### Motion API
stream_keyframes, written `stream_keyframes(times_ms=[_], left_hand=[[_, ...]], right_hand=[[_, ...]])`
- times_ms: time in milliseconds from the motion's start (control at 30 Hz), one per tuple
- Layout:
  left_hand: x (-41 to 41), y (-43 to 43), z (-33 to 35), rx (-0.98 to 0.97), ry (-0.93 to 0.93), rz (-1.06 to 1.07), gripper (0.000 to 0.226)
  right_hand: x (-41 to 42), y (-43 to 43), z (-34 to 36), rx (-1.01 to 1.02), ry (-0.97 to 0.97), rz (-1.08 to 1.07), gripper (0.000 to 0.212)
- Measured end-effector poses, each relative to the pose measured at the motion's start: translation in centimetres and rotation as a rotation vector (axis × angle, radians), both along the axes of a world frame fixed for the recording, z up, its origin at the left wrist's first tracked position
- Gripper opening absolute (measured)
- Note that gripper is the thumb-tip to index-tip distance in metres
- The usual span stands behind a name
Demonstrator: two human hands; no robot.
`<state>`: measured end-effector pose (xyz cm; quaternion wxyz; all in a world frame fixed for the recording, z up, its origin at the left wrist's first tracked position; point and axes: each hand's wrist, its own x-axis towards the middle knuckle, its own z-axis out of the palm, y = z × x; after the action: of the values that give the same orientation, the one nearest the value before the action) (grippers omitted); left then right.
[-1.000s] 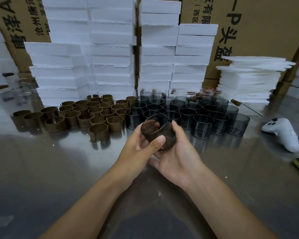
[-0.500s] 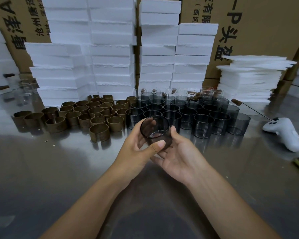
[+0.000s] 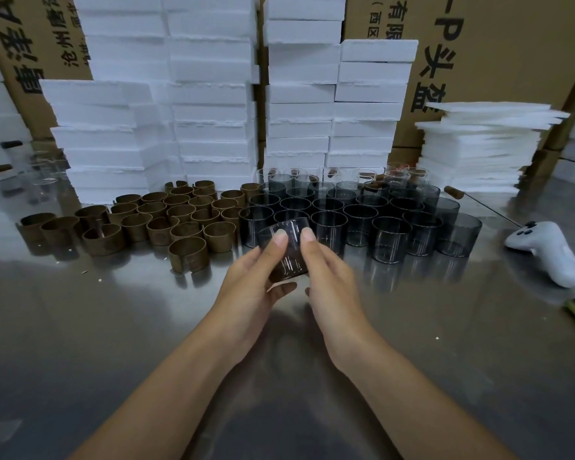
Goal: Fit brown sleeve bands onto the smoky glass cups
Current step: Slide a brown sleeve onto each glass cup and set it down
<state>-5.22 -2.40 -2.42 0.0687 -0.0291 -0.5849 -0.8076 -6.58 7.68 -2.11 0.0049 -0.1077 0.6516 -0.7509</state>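
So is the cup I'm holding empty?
Empty: the held cup is see-through with nothing inside, gripped between the left hand and right hand.

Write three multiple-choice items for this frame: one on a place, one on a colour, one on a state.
1. The loose bands lie where, against the cups on the table? A left of them; B right of them; C inside them.
2. The controller is: A black; B white; C red.
3. The held cup is: A standing on the table; B in both hands; C in one hand only.
1 A: bands sit left, cups right. 2 B: its shell is white. 3 B: left hand and right hand both grip it, above the table.
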Motion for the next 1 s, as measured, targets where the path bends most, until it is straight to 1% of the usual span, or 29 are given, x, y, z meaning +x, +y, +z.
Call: stream_keyframes(times_ms=[67,133,167,200,300,333,367,467,500,533,633,733,800,933,1000], left_hand=[[-0.1,0.0,0.0,0.039,-0.010,-0.043,0.043],[-0.1,0.0,0.0,0.045,-0.004,-0.106,0.041],[-0.1,-0.1,0.0,0.043,-0.004,-0.116,0.043],[-0.1,-0.2,-0.1,0.037,-0.008,-0.113,0.050],[-0.2,-0.4,-0.2,0.070,-0.016,-0.104,0.081],[-0.3,-0.5,-0.3,0.089,-0.016,-0.105,0.083],[-0.3,-0.5,-0.3,0.106,-0.015,-0.103,0.080],[-0.3,-0.4,-0.3,0.161,-0.023,-0.071,0.057],[-0.4,-0.5,-0.4,0.174,-0.031,-0.058,0.052],[-0.5,-0.5,-0.4,0.184,-0.037,-0.051,0.051],[-0.5,-0.7,-0.4,0.197,-0.034,-0.049,0.060],[-0.5,-0.8,-0.4,0.209,-0.017,-0.060,0.055],[-0.5,-0.8,-0.4,0.209,-0.010,-0.065,0.053],[-0.4,-0.9,-0.4,0.194,0.005,-0.070,0.060],[-0.4,-0.9,-0.3,0.176,0.008,-0.070,0.057]], right_hand=[[0.0,0.0,0.0,-0.045,0.048,0.009,0.024],[-0.2,0.0,0.0,-0.070,0.074,0.037,0.019],[-0.3,0.1,-0.1,-0.069,0.081,0.053,0.019],[-0.4,0.2,-0.2,-0.062,0.085,0.064,0.020],[-0.5,0.2,-0.3,-0.006,0.101,0.040,0.025],[-0.5,0.2,-0.4,0.006,0.110,0.026,0.026],[-0.5,0.2,-0.5,0.012,0.119,0.012,0.026],[-0.5,0.1,-0.7,0.013,0.147,-0.014,0.025],[-0.4,0.1,-0.7,0.011,0.150,-0.019,0.024],[-0.3,0.1,-0.6,0.006,0.149,-0.022,0.022],[-0.2,0.2,-0.2,-0.049,0.122,-0.020,0.022],[-0.1,0.5,0.4,-0.178,0.031,0.027,0.031],[0.0,0.7,0.6,-0.230,-0.010,0.047,0.036],[0.0,0.8,0.6,-0.250,-0.036,0.072,0.047],[-0.1,0.9,0.6,-0.249,-0.041,0.085,0.051]])
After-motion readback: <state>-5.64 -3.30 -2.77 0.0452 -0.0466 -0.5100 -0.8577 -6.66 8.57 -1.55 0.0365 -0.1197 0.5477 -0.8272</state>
